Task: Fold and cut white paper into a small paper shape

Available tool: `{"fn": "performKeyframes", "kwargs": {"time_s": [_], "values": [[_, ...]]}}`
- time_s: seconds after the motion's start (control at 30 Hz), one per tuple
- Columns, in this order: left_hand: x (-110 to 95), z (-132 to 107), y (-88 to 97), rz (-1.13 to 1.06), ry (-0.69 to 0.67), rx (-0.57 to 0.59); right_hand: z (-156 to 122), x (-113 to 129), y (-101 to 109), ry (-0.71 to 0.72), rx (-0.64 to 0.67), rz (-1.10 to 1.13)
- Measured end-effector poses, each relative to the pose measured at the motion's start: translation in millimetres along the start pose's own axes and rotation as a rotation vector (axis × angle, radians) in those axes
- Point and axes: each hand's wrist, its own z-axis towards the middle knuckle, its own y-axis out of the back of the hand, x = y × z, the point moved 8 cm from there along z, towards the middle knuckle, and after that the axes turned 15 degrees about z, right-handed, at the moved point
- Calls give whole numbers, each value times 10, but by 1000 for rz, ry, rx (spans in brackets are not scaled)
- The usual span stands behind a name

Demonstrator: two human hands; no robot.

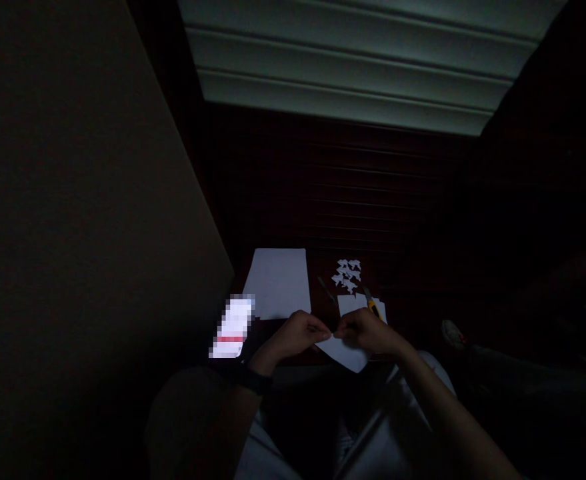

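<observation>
The two hands meet nearly tip to tip at the near side of the table (319,268), both almost closed, thumbs brought against the fingers. The left hand (303,330) appears to pinch the upper edge of a white paper sheet (351,353); the right hand (365,328) has hold of the same edge just beside it, its palm partly covering the paper. It is too dim to tell whether the edge is folded there. Gripping so close together probably gives fine control over one small spot, while the rest of the sheet slants toward the lap.

Just beyond the right hand lie more white paper pieces (347,303), with a yellow-handled cutter (373,308) resting across them, likely put there to be within easy reach of that hand. A thin dark tool (327,291), too unclear to name, lies to their left.

Farther out, small jagged paper shapes (347,275) sit in a loose cluster, presumably grouped apart so they don't mix with the larger pieces. A big white sheet (279,283) lies flat at the left, seemingly out of the hands' way, and a lit phone (233,329) overlaps its near corner in this view.
</observation>
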Motion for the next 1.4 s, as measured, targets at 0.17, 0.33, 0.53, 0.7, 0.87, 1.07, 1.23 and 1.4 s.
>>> {"fn": "performKeyframes", "kwargs": {"time_s": [0.17, 0.33, 0.53, 0.7, 0.87, 1.07, 1.23, 1.4], "values": [[-35, 2, -6, 20, 0, 17, 16, 41, 35, 27, -45, -100], [-92, -53, -13, 1, -28, 30, -32, 65, 33, 36, -30, -102], [-36, -149, -26, -83, 8, 91, -64, 16, 121, -5, -48, -101], [172, -201, 83, -158, 33, 113, -79, -71, 202, -26, -71, -74], [306, -147, 296, -203, 119, -164, -53, -150, 270, -29, -146, -40], [44, -2, 16, -109, 3, -185, 13, -135, 131, -14, -121, 4], [132, 11, -23, -120, 20, -135, -44, -199, 115, -75, -23, 144], [186, 0, -5, -158, 31, -102, -101, -267, 150, -110, 15, 233]]}}
